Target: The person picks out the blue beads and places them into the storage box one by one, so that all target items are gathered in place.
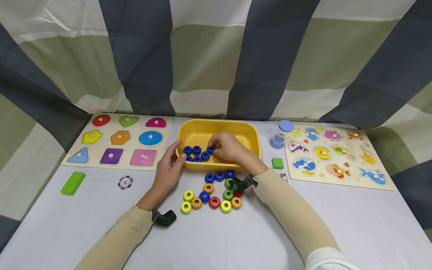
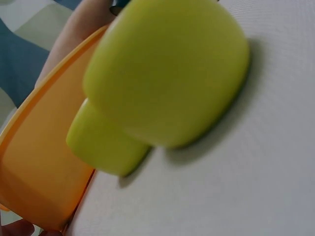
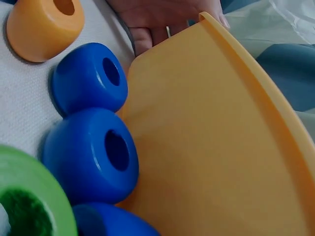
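A yellow plastic tub [image 1: 192, 129] stands in the middle of the table with several blue beads [image 1: 196, 150] at its left end. My left hand [image 1: 167, 168] holds the tub's left end, thumb at the rim and fingers along the outside. Inside the tub, my right hand [image 1: 229, 148] pinches a blue bead [image 1: 211, 149] beside the others. In front of the tub lie loose beads, among them a yellow bead [image 1: 186, 207], a red bead [image 1: 214, 202] and a green bead [image 1: 228, 194]. In the right wrist view, blue beads [image 3: 91, 155] sit close against the tub wall [image 3: 197, 123].
At the left lies a shape puzzle board [image 1: 94, 152], with a green block [image 1: 73, 183] and a poker chip [image 1: 125, 182] before it. To the right are a small jar [image 1: 278, 139] with a blue lid, a green cube [image 1: 277, 163] and an animal puzzle board [image 1: 324, 178].
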A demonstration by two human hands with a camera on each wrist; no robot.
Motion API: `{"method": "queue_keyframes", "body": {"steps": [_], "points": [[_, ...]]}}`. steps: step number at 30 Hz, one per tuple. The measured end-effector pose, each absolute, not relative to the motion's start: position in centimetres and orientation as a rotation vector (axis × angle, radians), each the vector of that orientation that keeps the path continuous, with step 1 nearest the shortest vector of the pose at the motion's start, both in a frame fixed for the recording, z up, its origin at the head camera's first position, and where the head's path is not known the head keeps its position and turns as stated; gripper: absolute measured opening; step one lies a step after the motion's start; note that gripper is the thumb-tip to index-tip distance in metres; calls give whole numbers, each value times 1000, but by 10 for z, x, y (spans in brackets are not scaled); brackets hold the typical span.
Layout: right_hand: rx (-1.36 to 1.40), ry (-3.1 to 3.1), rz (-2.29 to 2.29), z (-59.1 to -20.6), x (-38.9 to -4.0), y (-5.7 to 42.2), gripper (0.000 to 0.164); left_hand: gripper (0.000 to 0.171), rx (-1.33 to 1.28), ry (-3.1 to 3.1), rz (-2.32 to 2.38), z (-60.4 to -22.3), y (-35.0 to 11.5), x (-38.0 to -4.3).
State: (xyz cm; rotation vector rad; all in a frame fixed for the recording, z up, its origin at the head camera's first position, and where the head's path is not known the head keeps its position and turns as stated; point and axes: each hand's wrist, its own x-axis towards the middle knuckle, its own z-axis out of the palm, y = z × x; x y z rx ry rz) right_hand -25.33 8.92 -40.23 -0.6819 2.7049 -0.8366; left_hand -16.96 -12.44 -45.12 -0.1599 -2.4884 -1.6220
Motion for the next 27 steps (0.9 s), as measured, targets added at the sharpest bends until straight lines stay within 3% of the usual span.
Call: {"method": "queue_keyframes", "body": {"steps": [11,16,22,27], "points": [[-672,2703,-828,-399,-250,92,27,46,-146,-2491,-1621,-452,-124,-169],[-720,2768,-939,-386,-230,101,24,47,-138,-2504,-1625,-453,-124,-167],[-1232,2746,-1196,-386,-182,105,9,47,-146,-2498,-1620,-451,-125,-168],[-1441,2578,-1131,-395,-154,102,14,47,-159,-2489,-1629,-451,-124,-170]]}}
